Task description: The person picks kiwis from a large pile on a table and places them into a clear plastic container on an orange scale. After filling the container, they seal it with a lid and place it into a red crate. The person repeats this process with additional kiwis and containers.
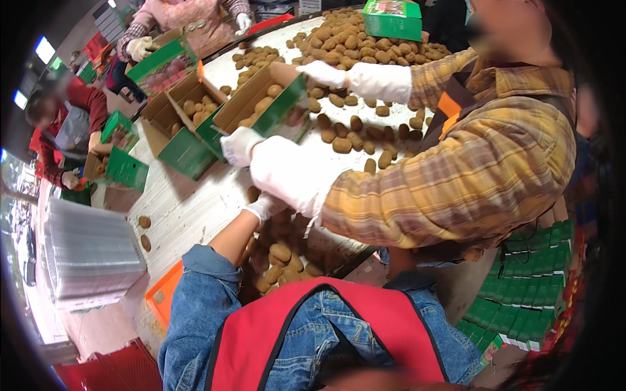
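My left hand (264, 207), in a white glove, reaches over the near side of the sorting table (195, 225). Its fingers are hidden under a co-worker's white sleeve cover (293, 173), so their state does not show. Beside it lies a brown kiwifruit (253, 193), and a heap of kiwifruit (280, 253) is close to my chest. My right hand is out of sight behind the co-worker's arm; only a bit of forearm (399, 260) shows. The co-worker's gloved hands hold a green cardboard box (261, 98) with several kiwifruit inside.
More green boxes (186, 153) with kiwifruit stand left of it. A large kiwifruit pile (352, 49) covers the far table. Across it, another person holds a green carton (163, 65). Stacked clear trays (91, 251) stand left, an orange crate (166, 293) near my elbow, green packs (521, 287) right.
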